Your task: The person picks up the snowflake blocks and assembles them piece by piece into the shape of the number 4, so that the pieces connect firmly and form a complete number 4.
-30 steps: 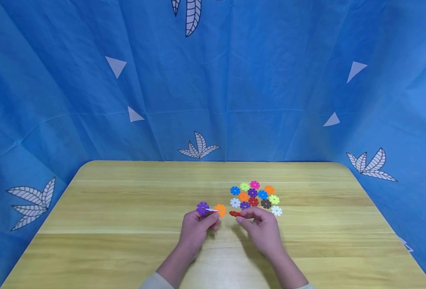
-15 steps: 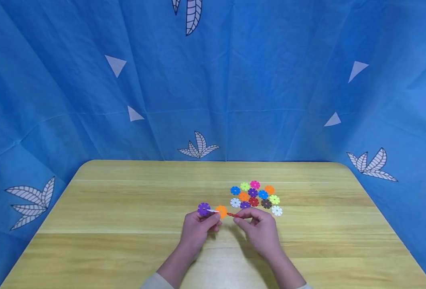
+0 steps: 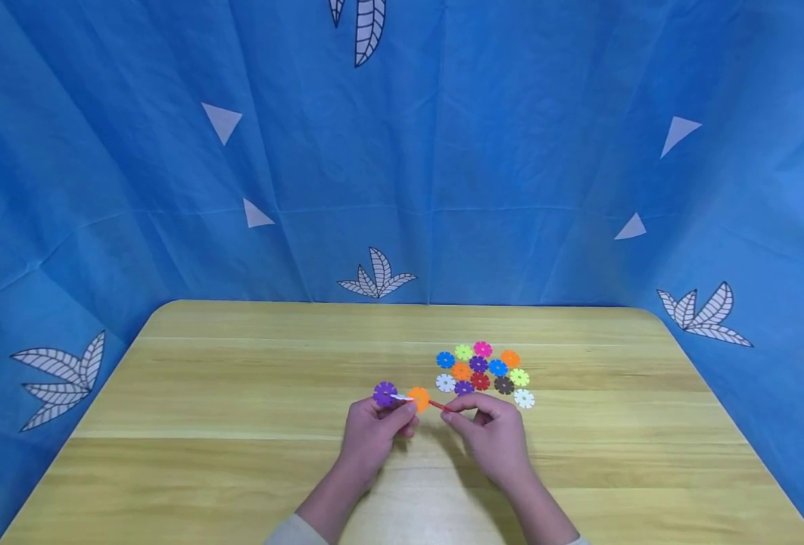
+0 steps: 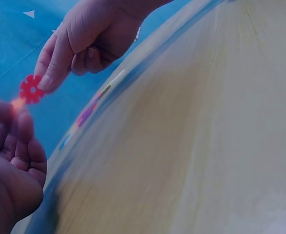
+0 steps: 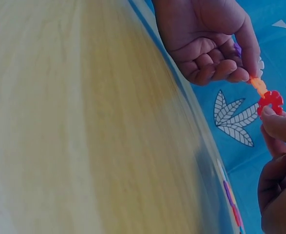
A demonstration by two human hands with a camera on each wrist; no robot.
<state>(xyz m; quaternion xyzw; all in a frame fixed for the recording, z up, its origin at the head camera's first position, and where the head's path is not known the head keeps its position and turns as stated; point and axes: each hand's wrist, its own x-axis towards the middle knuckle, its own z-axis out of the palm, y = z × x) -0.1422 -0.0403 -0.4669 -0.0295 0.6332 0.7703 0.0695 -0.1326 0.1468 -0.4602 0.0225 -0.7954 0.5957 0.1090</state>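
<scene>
My left hand (image 3: 372, 435) pinches a short chain of notched plastic discs by its orange disc (image 3: 419, 399). A white disc (image 3: 402, 397), seen nearly edge-on, links that to a purple disc (image 3: 384, 393) at the chain's left end. Between thumb and fingertips, my right hand (image 3: 490, 433) pinches a red notched disc (image 4: 32, 89), turned on edge in the head view. The red disc's rim meets the orange disc's right edge, and in the right wrist view the orange disc (image 5: 258, 87) and red disc (image 5: 271, 101) stand at an angle, edge to edge.
Several loose notched discs lie flat behind my right hand, among them a pink disc (image 3: 482, 350), a brown disc (image 3: 504, 385) and a white disc (image 3: 524, 398). They rest on a wooden table (image 3: 238, 378). A blue patterned cloth (image 3: 402, 151) hangs behind the table.
My right hand has brought the red disc left and turned it on edge, from apart to meeting the orange disc. The left hand keeps its pinch, shifting slightly right.
</scene>
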